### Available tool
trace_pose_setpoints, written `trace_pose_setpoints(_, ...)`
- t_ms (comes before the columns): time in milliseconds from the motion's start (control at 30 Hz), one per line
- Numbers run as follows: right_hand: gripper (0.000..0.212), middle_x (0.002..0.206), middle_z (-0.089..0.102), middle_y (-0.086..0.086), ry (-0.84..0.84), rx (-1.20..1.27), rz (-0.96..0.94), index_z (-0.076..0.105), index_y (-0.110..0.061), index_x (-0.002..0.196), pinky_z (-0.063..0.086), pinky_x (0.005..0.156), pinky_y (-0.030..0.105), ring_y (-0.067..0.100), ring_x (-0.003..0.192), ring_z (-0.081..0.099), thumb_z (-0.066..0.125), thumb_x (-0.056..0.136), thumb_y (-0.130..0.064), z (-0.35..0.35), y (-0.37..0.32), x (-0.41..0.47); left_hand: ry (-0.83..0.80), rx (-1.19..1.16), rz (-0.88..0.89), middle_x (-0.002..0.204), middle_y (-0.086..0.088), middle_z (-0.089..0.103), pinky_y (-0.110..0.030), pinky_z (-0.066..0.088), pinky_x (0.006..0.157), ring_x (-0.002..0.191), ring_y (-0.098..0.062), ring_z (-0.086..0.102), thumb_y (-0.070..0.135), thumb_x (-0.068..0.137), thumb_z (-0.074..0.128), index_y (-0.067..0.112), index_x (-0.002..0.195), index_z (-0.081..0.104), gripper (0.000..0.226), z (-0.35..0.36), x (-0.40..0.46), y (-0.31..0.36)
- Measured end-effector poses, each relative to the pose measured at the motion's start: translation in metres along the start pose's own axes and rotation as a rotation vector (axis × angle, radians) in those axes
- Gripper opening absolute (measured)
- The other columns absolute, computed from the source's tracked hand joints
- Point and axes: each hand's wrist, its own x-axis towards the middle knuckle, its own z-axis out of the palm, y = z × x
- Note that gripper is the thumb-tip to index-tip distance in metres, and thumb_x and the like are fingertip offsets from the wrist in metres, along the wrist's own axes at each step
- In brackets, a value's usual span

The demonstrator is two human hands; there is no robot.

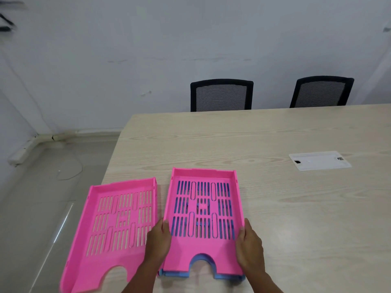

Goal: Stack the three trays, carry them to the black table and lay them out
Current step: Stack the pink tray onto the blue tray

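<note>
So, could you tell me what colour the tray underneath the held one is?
Blue tray, seen in the head view.

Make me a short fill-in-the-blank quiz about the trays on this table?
1. The pink tray held by both hands sits on a ____ tray.
2. The other pink tray lies to its ____.
3. Behind the wooden table stand ____ black chairs.

Answers: blue; left; two

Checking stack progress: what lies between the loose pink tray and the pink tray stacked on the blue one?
In the head view, only the left hand and a strip of wooden table separate the loose pink tray from the stacked pink tray.
</note>
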Motion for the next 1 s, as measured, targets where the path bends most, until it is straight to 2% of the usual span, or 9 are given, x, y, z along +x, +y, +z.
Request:
trace_pose_setpoints(100,0.039,0.095,0.065,0.006,0.002,0.018,-0.04,0.055,-0.013,0.128,0.051,0.078,0.037,0.023,0.085,0.062,0.029,0.104,-0.028,-0.006,-0.004,0.002,-0.006,-0.001,-0.013,0.058,-0.004,0.041,-0.028,0.034,0.052,0.05,-0.015,0.038,0.028,0.104,0.033,0.015,0.098,0.064,0.035,0.001,-0.003,0.003)
trace_pose_setpoints(167,0.033,0.085,0.062,0.004,0.0,0.027,-0.051,0.06,-0.013,0.118,0.045,0.07,0.033,0.019,0.075,0.058,0.032,0.104,-0.023,-0.012,-0.011,0.008,0.0,-0.026,-0.013,0.057,-0.008,0.045,-0.026,0.04,0.051,0.05,-0.014,0.039,0.025,0.105,0.035,0.01,0.115,0.063,0.034,0.002,-0.003,0.008)
trace_pose_setpoints(233,0.031,0.081,0.063,0.004,-0.001,0.035,-0.047,0.062,-0.012,0.112,0.049,0.069,0.035,0.018,0.072,0.059,0.033,0.103,-0.021,-0.017,-0.017,0.017,-0.017,-0.039,-0.006,0.078,-0.028,0.064,-0.038,0.056,0.069,0.058,-0.019,0.05,0.026,0.105,0.035,0.003,0.122,0.06,0.038,0.003,-0.001,0.012)
trace_pose_setpoints(333,0.028,0.091,0.067,0.009,0.026,0.025,-0.06,0.064,-0.008,0.11,0.057,0.081,0.043,0.023,0.081,0.064,0.039,0.1,-0.014,-0.02,-0.026,0.024,-0.051,-0.041,-0.014,0.113,-0.032,0.065,-0.054,0.052,0.095,0.098,-0.042,0.066,0.032,0.103,0.036,-0.001,0.122,0.058,0.044,0.002,0.005,0.011)
trace_pose_setpoints(433,0.038,0.119,0.061,0.015,0.126,-0.041,-0.112,0.055,-0.004,0.133,0.05,0.093,0.043,0.029,0.11,0.056,0.047,0.096,-0.009,-0.019,-0.032,0.027,-0.094,-0.023,0.006,0.125,-0.017,0.066,-0.053,0.05,0.101,0.113,-0.034,0.063,0.034,0.102,0.039,0.009,0.136,0.052,0.044,-0.004,0.008,0.011)
trace_pose_setpoints(500,0.038,0.118,0.058,0.013,0.163,-0.086,-0.201,0.055,-0.005,0.13,0.05,0.089,0.042,0.027,0.11,0.049,0.049,0.092,-0.006,-0.018,-0.037,0.026,-0.092,-0.008,0.04,0.136,-0.011,0.06,-0.047,0.048,0.105,0.12,-0.028,0.059,0.032,0.102,0.042,0.014,0.142,0.046,0.044,-0.01,0.006,0.014)
trace_pose_setpoints(667,0.033,0.102,0.061,0.019,0.167,-0.131,-0.391,0.063,0.0,0.115,0.053,0.084,0.05,0.035,0.096,0.054,0.054,0.083,0.001,0.002,-0.057,0.028,0.012,-0.001,0.075,0.137,-0.012,0.059,-0.034,0.046,0.101,0.117,-0.024,0.06,0.02,0.101,0.046,0.011,0.138,0.05,0.038,-0.038,0.01,0.014)
trace_pose_setpoints(900,0.029,0.107,0.065,0.02,-0.014,-0.025,-0.526,0.064,0.004,0.116,0.048,0.092,0.042,0.035,0.103,0.059,0.055,0.089,0.0,0.062,-0.114,0.011,0.154,0.009,0.056,0.134,-0.011,0.063,-0.032,0.04,0.106,0.124,-0.024,0.058,0.02,0.1,0.05,0.012,0.132,0.057,0.034,-0.096,0.014,-0.015)
trace_pose_setpoints(1000,0.033,0.118,0.063,0.016,-0.119,-0.005,-0.568,0.06,0.0,0.126,0.046,0.1,0.04,0.029,0.111,0.057,0.052,0.095,-0.006,0.09,-0.142,-0.004,0.217,0.024,0.029,0.125,-0.01,0.067,-0.024,0.041,0.096,0.105,-0.014,0.064,0.015,0.098,0.052,0.01,0.133,0.057,0.035,-0.124,0.013,-0.03)
